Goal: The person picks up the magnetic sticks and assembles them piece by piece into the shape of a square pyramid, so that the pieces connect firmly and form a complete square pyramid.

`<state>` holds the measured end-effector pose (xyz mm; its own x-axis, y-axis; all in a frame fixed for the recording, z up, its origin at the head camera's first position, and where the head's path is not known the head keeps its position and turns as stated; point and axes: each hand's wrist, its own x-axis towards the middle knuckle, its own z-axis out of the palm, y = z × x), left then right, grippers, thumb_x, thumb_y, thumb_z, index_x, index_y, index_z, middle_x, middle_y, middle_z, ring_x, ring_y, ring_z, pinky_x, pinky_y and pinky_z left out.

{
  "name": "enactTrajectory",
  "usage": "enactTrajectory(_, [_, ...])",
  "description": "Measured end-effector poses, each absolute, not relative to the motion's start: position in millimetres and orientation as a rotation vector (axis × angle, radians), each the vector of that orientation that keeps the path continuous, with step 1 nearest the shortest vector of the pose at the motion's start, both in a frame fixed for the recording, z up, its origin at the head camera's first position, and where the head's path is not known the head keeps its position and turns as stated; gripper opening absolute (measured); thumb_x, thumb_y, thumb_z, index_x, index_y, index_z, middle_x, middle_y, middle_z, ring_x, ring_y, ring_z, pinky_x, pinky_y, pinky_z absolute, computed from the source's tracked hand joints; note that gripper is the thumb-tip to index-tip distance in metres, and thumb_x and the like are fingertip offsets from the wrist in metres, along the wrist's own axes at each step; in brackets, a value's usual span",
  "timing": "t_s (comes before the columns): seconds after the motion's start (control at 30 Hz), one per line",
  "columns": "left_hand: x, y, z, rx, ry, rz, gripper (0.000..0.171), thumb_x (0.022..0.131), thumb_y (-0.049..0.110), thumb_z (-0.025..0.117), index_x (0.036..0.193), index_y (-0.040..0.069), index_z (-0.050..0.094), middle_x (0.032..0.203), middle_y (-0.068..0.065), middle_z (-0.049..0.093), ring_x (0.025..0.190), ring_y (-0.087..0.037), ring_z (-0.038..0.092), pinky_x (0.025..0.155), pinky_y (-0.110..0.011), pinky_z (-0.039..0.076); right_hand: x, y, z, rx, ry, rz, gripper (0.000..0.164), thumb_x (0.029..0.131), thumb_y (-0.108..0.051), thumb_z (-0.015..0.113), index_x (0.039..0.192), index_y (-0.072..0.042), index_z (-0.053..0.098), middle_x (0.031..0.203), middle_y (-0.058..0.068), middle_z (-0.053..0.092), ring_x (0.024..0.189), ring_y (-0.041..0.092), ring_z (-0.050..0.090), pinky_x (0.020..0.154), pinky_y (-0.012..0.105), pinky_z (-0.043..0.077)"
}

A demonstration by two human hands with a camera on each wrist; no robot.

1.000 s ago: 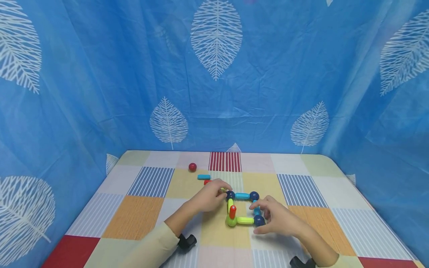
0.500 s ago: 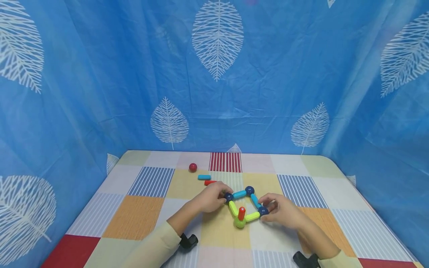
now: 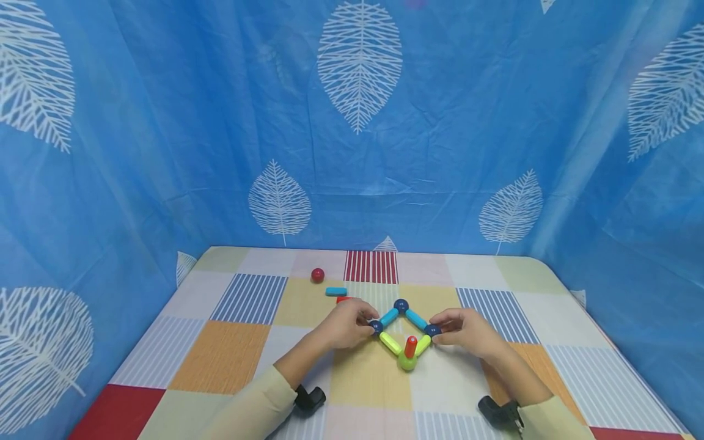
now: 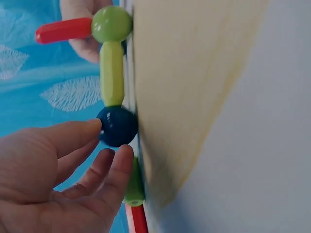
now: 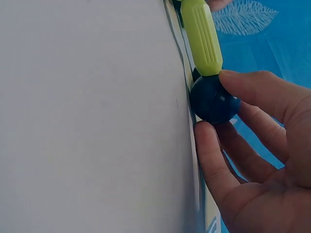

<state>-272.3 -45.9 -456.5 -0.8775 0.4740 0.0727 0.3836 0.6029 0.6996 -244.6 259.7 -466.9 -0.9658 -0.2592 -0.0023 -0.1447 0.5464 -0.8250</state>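
Observation:
A four-sided frame of magnetic sticks and balls lies on the table as a diamond. Two light blue sticks [image 3: 416, 319] meet at the far dark blue ball [image 3: 401, 306]. Two yellow-green sticks [image 3: 391, 343] meet at the near green ball [image 3: 407, 362], from which a red stick [image 3: 411, 347] stands up. My left hand [image 3: 345, 325] pinches the left dark blue ball [image 4: 117, 126] between thumb and fingers. At the opposite corner, my right hand [image 3: 472, 333] pinches the right dark blue ball [image 5: 214, 99], thumb on top where the yellow-green stick [image 5: 202, 39] joins it.
Beyond my left hand lie a red ball [image 3: 317, 275], a light blue stick [image 3: 336, 291] and a red stick [image 3: 343, 299], partly hidden by the hand. A green stick [image 4: 135, 184] shows behind the left fingers. A blue leaf-patterned curtain [image 3: 352, 183] surrounds the table.
The frame has turned from a near-square into a diamond, its green corner swinging right and the far ball moving left. My right hand has closed on its ball and moved away from me.

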Motion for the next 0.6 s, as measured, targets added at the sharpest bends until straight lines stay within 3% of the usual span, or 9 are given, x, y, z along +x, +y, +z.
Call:
enactTrajectory(0.3, [-283.7, -54.9, -449.1, 0.723, 2.832, 1.083, 0.019, 0.093, 0.007, 0.073, 0.113, 0.007, 0.075, 0.106, -0.005, 0.069, 0.094, -0.017, 0.063, 0.084, -0.032, 0.058, -247.3, 260.6, -466.5, -0.312, 2.598, -1.413, 0.042, 0.081, -0.013, 0.086, 0.119, -0.003, 0.073, 0.112, 0.013, 0.073, 0.098, 0.02, 0.067, 0.079, 0.023, 0.057])
enactTrajectory(0.6, [-297.4, -45.1, -454.6, 0.807, 2.969, 0.701, 0.023, 0.09, 0.005, 0.074, 0.112, 0.009, 0.077, 0.106, -0.004, 0.071, 0.102, -0.02, 0.067, 0.091, -0.033, 0.057, -246.7, 261.9, -466.4, -0.276, 2.579, -1.433, 0.042, 0.081, -0.013, 0.085, 0.119, -0.003, 0.073, 0.113, 0.012, 0.072, 0.099, 0.021, 0.066, 0.08, 0.024, 0.057])
